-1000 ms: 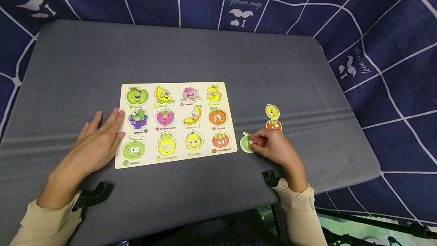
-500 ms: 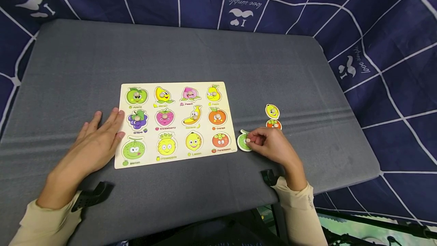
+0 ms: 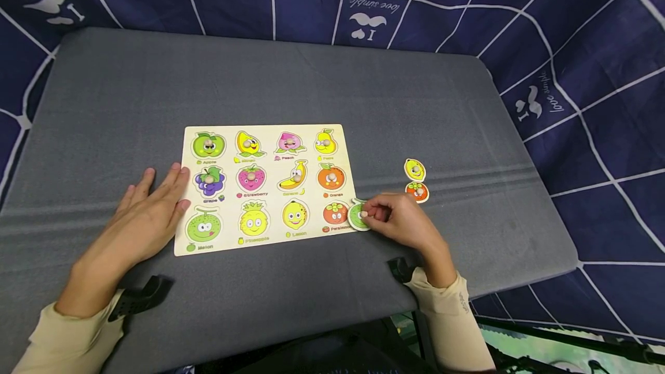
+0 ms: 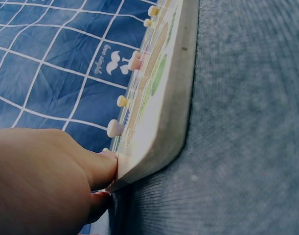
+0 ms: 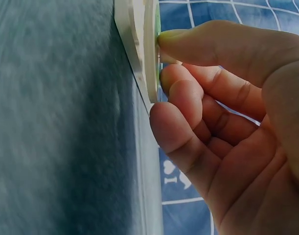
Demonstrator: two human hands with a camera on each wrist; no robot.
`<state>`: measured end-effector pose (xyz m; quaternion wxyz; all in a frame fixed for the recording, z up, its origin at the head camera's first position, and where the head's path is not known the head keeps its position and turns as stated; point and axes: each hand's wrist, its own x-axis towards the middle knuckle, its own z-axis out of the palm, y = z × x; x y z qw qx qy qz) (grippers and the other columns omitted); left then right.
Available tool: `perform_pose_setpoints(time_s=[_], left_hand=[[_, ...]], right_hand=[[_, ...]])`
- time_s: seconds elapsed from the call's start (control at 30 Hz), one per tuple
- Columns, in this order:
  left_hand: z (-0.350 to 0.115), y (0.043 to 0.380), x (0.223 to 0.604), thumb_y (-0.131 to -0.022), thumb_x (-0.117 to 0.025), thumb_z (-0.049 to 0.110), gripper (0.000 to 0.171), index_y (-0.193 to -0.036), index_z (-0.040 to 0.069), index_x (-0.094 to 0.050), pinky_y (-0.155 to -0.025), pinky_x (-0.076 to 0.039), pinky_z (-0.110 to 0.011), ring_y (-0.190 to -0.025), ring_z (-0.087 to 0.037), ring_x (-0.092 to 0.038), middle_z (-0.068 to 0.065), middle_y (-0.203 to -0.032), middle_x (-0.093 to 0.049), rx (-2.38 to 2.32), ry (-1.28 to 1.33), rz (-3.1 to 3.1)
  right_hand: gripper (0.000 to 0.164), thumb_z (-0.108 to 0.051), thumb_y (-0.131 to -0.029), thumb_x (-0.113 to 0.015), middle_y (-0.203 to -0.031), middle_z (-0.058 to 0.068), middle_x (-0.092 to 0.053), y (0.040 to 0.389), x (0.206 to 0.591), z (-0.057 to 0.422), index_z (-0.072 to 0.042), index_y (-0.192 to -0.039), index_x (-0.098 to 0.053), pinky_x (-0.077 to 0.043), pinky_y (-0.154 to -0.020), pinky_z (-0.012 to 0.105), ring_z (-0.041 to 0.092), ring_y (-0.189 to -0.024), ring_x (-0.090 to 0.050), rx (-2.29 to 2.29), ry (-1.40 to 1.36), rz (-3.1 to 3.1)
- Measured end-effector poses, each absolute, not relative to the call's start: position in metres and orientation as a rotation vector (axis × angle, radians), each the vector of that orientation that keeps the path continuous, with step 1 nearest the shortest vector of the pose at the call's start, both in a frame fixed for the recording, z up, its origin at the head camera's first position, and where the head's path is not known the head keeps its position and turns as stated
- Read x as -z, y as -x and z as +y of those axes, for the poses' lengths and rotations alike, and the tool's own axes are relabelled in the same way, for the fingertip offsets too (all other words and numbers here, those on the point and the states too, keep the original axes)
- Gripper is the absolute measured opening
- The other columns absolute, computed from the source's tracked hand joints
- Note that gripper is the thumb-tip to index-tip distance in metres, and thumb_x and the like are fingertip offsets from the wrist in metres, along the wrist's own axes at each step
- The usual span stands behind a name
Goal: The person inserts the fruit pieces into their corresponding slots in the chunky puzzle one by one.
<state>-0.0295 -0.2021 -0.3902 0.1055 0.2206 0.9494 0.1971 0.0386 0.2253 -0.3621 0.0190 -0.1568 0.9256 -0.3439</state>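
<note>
Pinching the knob of a green melon puzzle piece (image 3: 358, 216), the right hand (image 3: 402, 225) has thumb and curled fingers closed on it, the thumb lying across the top as the right wrist view shows. The piece (image 5: 151, 54) sits at the hand's fingertips, to its left, overlapping the lower right corner of the fruit puzzle board (image 3: 267, 186), just beside the printed persimmon. Whether it rests on the board or is raised slightly above it cannot be told.

Just behind the right hand, on the grey table mat (image 3: 322, 85), lie two loose pieces one above the other: an orange-red persimmon piece (image 3: 417, 191) nearer the knuckles and a yellow lemon piece (image 3: 414, 169) beyond it.

At the far side of the board, the left hand (image 3: 148, 212) lies flat, fingers straight and spread, its fingertips touching the board's left edge (image 4: 154, 147) beside the grape and melon pictures. It grasps nothing. Pegged fruit pieces fill the board's two upper rows. A dark blue checked cloth (image 3: 571, 27) surrounds the table.
</note>
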Motion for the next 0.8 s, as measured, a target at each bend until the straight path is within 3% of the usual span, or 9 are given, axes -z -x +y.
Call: perform_pose_setpoints(time_s=[0.8], left_hand=[[-0.202, 0.03, 0.391, -0.1, -0.034, 0.024, 0.056, -0.147, 0.009, -0.007, -0.1, 0.005, -0.064, -0.132, -0.048, 0.007, -0.014, -0.151, -0.005, -0.576, -0.655, 2.792]], right_hand=[[0.005, -0.013, -0.076, -0.072, -0.063, -0.011, -0.052, -0.026, 0.364, 0.199, -0.012, -0.078, -0.068, -0.04, -0.05, 0.017, 0.004, -0.055, -0.049, 1.039, 0.712, 2.904]])
